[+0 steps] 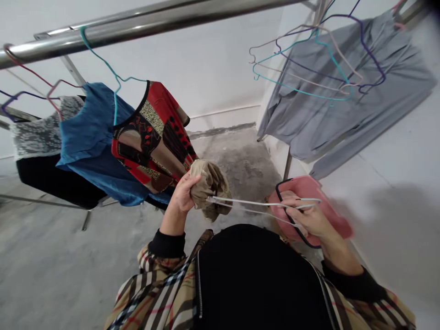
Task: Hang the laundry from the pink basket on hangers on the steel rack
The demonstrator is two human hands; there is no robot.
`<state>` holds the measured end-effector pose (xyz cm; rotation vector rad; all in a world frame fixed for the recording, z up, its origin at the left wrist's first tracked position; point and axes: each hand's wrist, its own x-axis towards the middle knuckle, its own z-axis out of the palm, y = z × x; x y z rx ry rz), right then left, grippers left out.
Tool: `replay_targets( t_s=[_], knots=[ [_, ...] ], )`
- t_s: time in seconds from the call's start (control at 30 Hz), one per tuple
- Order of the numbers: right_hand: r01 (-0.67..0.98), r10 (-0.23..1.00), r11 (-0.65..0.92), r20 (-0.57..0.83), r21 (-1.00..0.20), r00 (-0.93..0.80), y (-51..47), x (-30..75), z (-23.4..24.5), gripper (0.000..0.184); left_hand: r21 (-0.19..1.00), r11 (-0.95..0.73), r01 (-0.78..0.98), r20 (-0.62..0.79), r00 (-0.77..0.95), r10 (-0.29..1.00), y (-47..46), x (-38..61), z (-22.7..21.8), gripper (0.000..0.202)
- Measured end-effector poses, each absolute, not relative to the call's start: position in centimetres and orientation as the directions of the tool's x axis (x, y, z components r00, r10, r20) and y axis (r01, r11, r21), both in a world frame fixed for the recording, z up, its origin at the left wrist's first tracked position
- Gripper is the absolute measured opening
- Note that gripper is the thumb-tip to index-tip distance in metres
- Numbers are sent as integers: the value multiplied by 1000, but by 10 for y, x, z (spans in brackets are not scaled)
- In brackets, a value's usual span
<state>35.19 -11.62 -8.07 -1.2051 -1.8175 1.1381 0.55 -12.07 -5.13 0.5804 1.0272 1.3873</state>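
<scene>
My left hand is closed on a bunched khaki garment, held in front of my body near the hem of a red patchwork top. A thin white hanger is gripped in my right hand. Its far end reaches left to the khaki cloth and overlaps it; I cannot tell whether it is inside the cloth. Below the right hand stands a pink basket with a black handle.
A metal rail crosses the top. From it hang the red patchwork top, a blue shirt and a black garment with a grey-white patterned top. At right, several bare hangers hang before grey clothing.
</scene>
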Motion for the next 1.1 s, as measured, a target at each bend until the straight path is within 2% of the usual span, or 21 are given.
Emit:
replay_targets(
  t_s=[0.1, 0.33, 0.43, 0.5, 0.53, 0.57, 0.63, 0.7, 0.77, 0.83, 0.93, 1.0, 1.1],
  knots=[
    [364, 930, 224, 87, -904, -356, -115, 353, -81, 35, 851, 216, -479, -284, -72, 956, -120, 3, -46, 35],
    [378, 890, 320, 138, -869, -434, -113, 316, -83, 29, 886, 299, -355, -314, 14, 949, -122, 22, -44, 37],
    [314, 885, 295, 134, -903, -446, -109, 291, -92, 29, 951, 281, -126, -261, 153, 953, -124, 43, -47, 33],
    [249, 891, 279, 153, -928, -428, -104, 278, -97, 32, 976, 121, 179, -166, 263, 950, -126, 54, -47, 22],
    [220, 894, 273, 163, -937, -417, -102, 273, -98, 34, 934, -1, 358, -111, 291, 950, -128, 58, -46, 17],
    [196, 898, 269, 172, -943, -405, -100, 271, -98, 35, 838, -121, 532, -51, 296, 954, -129, 60, -44, 14],
    [162, 906, 273, 197, -948, -375, -97, 271, -96, 36, 548, -287, 786, 76, 294, 953, -132, 61, -37, 15],
    [150, 910, 294, 229, -944, -346, -94, 276, -94, 36, 277, -368, 888, 198, 322, 926, -133, 57, -28, 15],
    [159, 906, 321, 254, -934, -338, -91, 281, -92, 35, 97, -422, 901, 281, 382, 880, -133, 53, -19, 14],
    [173, 897, 343, 268, -923, -352, -87, 284, -91, 35, -2, -457, 889, 283, 439, 853, -131, 49, -13, 13],
    [189, 883, 400, 322, -897, -341, -80, 286, -89, 33, -63, -475, 878, 182, 478, 860, -128, 46, -12, 15],
    [267, 886, 460, 417, -847, -204, -79, 286, -90, 26, -94, -432, 897, 181, 442, 879, -128, 45, -14, 19],
    [430, 818, 465, 561, -774, 125, -85, 289, -103, 18, -105, -343, 933, 316, 358, 878, -130, 43, -16, 21]
  ],
)
